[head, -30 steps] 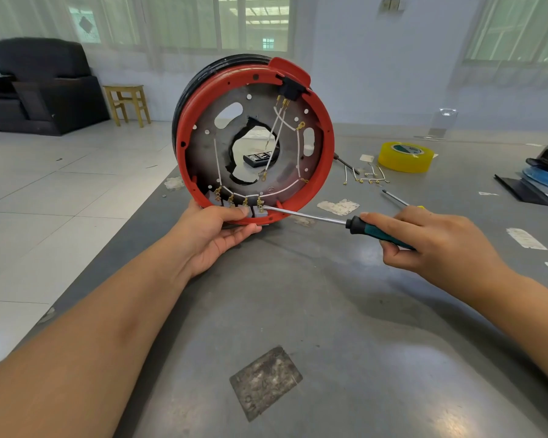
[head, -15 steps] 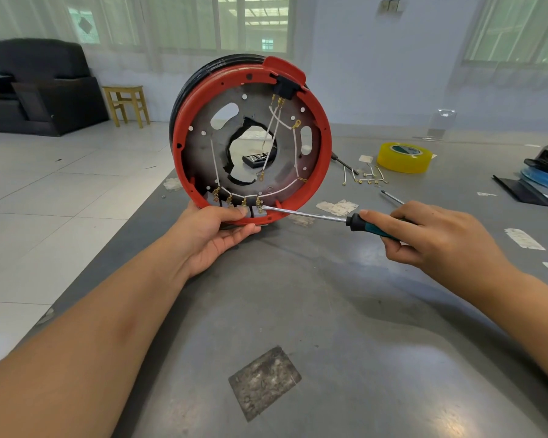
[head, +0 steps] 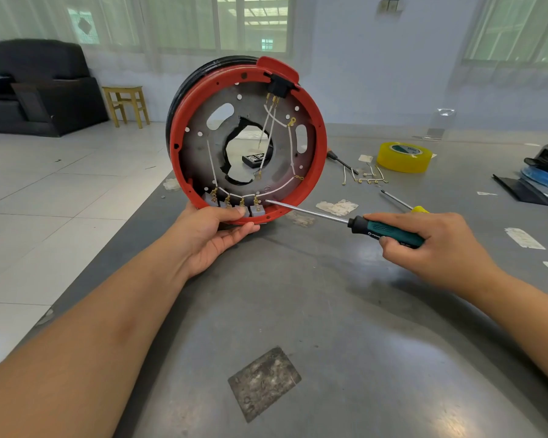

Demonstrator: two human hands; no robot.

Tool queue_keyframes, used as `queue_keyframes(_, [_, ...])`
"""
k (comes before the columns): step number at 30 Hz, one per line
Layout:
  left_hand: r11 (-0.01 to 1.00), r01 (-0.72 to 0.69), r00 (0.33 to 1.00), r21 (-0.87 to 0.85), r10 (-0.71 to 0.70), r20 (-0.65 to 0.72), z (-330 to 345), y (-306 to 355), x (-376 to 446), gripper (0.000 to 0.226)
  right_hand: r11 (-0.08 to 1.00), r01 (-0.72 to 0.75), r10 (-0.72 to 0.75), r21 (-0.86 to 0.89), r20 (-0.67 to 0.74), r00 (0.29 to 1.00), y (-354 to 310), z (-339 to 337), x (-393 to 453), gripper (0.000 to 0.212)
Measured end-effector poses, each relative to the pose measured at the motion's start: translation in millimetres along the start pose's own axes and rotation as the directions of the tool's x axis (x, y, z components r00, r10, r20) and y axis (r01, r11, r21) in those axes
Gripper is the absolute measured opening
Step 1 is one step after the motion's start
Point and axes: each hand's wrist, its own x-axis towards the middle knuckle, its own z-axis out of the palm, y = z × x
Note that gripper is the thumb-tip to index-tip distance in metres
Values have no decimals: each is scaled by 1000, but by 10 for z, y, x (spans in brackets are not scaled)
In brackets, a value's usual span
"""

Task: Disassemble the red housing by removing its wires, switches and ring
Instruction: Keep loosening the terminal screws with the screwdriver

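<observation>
The round red housing [head: 320, 143] stands on edge on the grey table, its open side facing me, a black ring [head: 178, 109] behind its rim. Inside, white wires [head: 276, 189] with brass terminals run to several grey switches [head: 257, 210] along the bottom and to a black socket [head: 278, 85] at the top. My left hand [head: 212, 235] grips the housing's lower rim, thumb on the switches. My right hand [head: 431, 245] holds a green-handled screwdriver [head: 386, 231]; its tip sits just right of the rightmost switch.
On the table behind lie loose removed wires [head: 366, 178], a yellow tape roll [head: 404, 156], a second yellow-handled screwdriver [head: 402, 202], an orange-handled tool [head: 339, 159], paper scraps and black and blue parts [head: 541, 175] at the right edge. The table's left edge drops to a tiled floor.
The screwdriver tip has pulled slightly back from the rightmost switch terminal, and my right hand has shifted a little right. The housing has tilted slightly; my left hand keeps its grip.
</observation>
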Motion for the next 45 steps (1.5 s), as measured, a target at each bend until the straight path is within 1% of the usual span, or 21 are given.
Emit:
queue_keyframes(2, [1000,3,1000,-8,-3,1,-2,3,-5,48,999,-41,41,24,0,999,-40,-13,15,42])
queue_keyframes(5, [1000,5,1000,5,-5,10,-3,3,-16,49,999,-46,46,-8,19,999,-86,-52,23,40])
queue_keyframes(9, [999,3,999,41,-5,42,-6,4,-28,48,999,-8,9,-43,43,999,-114,-110,41,46])
queue_keyframes(17, [997,37,997,71,-42,68,-16,22,-20,44,984,124,-121,-130,32,992,-154,-159,77,47])
queue_keyframes(21, [997,43,996,70,-48,72,-24,31,-8,44,984,131,-130,-124,22,991,-131,-183,79,42])
queue_keyframes(27, [996,44,996,72,-50,75,-42,25,2,45,983,128,-126,-128,23,992,-149,-191,79,42])
queue_keyframes(31, [996,43,995,84,-50,87,-43,21,5,43,983,123,-118,-136,42,992,-137,-192,71,49])
queue_keyframes(36, [995,47,993,91,-57,103,-48,28,1,40,979,155,-149,-131,53,987,-117,-188,72,42])
queue_keyframes(38, [994,58,991,89,-67,112,-53,35,0,39,980,152,-143,-126,83,986,-127,-207,67,41])
queue_keyframes(40, [993,63,990,100,-75,118,-54,43,-5,39,985,125,-108,-118,141,984,-136,-236,74,40])
queue_keyframes(42, [992,64,990,113,-77,119,-40,47,-13,42,984,101,-69,-144,211,975,-134,-257,96,34])
queue_keyframes(45, [991,45,990,126,-61,129,-13,44,-38,64,967,68,17,-246,328,944,-149,-227,117,30])
